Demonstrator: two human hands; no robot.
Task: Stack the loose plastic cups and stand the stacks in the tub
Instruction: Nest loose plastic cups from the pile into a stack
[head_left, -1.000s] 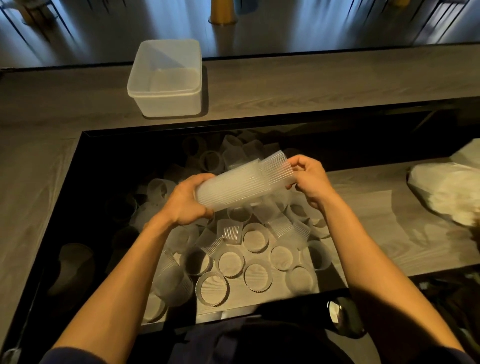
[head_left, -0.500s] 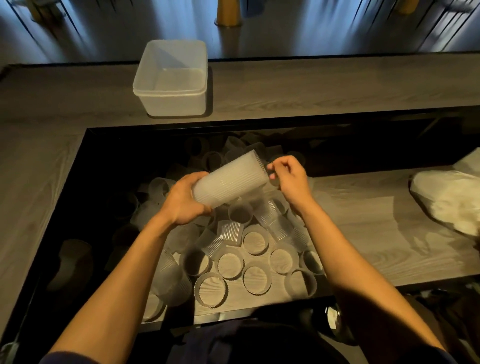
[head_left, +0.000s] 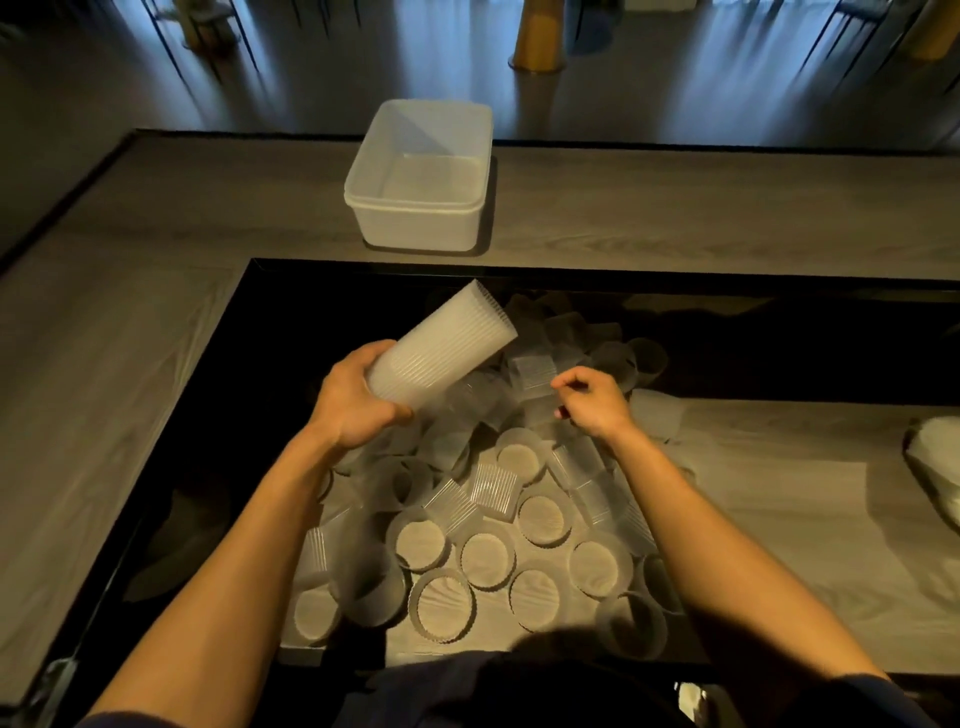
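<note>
Cup stack (head_left: 441, 348), tilted, is clamped in my left grip (head_left: 353, 405), on the near side of the tub (head_left: 415, 228) and apart from it. Right grip (head_left: 595, 402): fingers curled; I cannot tell whether it holds anything.

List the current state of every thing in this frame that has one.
Cup stack: tilted, gripped by the left hand.
Loose cups: unstacked, some upright, some lying.
Right hand: fingers curled, grip unclear.
Tub: lidless, empty, on the counter.
</note>
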